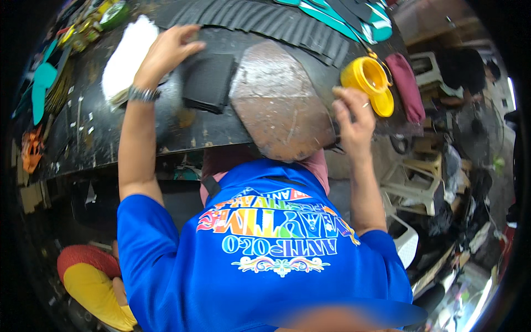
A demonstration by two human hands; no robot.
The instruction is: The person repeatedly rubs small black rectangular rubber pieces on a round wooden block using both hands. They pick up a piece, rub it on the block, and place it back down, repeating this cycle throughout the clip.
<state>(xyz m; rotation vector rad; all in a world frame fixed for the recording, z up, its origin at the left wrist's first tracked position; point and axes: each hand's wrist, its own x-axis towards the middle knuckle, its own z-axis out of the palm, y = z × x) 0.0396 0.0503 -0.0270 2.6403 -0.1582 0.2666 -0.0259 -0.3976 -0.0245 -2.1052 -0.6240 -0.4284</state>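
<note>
My left hand (170,52) is open over the dark table, its fingers stretched toward a row of overlapping black strips (249,19). Under and beside that wrist lies a stack of white sheets (130,58). A stack of black rectangular pieces (207,83) sits just right of the hand. In front of me a worn brown board (279,105), shiny on its far half, reaches past the table's near edge. My right hand (355,113) hovers by the board's right side with bent fingers apart, its index fingertip brownish. Close to it is an open yellow pot (365,76) with amber contents.
A maroon roll (405,88) lies right of the pot. Teal and white cut pieces (354,19) are at the far edge, and a green tape roll (114,15) is far left. Plastic stools (412,188) stand at right; another person (94,276) is at lower left.
</note>
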